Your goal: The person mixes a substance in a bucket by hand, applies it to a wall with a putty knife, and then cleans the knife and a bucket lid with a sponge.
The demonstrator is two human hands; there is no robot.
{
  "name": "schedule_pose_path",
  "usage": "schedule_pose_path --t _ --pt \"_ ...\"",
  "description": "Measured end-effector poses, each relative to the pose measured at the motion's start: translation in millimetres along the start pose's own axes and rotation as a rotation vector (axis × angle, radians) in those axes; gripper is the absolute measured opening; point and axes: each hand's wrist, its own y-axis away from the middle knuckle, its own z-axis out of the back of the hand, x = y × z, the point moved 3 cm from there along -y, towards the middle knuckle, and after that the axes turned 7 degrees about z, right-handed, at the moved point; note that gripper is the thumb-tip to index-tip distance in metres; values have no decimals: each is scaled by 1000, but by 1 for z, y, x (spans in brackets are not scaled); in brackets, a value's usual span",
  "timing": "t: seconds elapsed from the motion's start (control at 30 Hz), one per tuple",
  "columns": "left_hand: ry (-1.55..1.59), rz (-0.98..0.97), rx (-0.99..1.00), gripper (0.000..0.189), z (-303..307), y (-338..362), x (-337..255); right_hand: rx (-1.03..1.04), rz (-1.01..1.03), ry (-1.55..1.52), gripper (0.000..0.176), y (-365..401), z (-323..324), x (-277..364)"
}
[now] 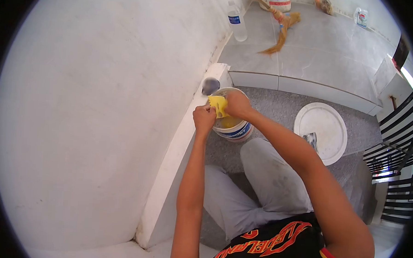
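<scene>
So both hands are bunched up on a yellow pad (pixel 218 105), could be a sponge or a folded cloth, can't tell. The left hand (pixel 203 119) has its fingers curled tight on the pad's near edge, and the right hand (pixel 237 105) is clamped over the far side, hiding part of it. The pad sits between them, right above a white bucket (pixel 243 129) just under the knuckles. The bucket has a blue band label, but the print is too small to read.

Off past the right hand lies a white lid (pixel 320 131) with a grey tool (pixel 311 139) on it, too blurry to tell what kind. Well beyond the hands stands a water bottle (pixel 237 20), blue label unreadable. The black shirt (pixel 275 245) has orange lettering ending in "LAND", the rest cut off.
</scene>
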Motion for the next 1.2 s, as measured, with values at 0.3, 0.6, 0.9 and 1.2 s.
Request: schedule_pose_path --t 0.3,0.6,0.9,1.2 --pt "-18 -14 45 24 -3 -6 10 -28 324 -157 21 -3 -18 2" --pt "139 82 59 20 -8 -9 23 -120 315 -114 24 -2 -7 14" --pt "232 241 74 21 2 -1 3 -269 256 -170 19 16 -6 24" --pt "489 54 -28 14 29 16 14 -391 -75 -230 24 3 13 -2"
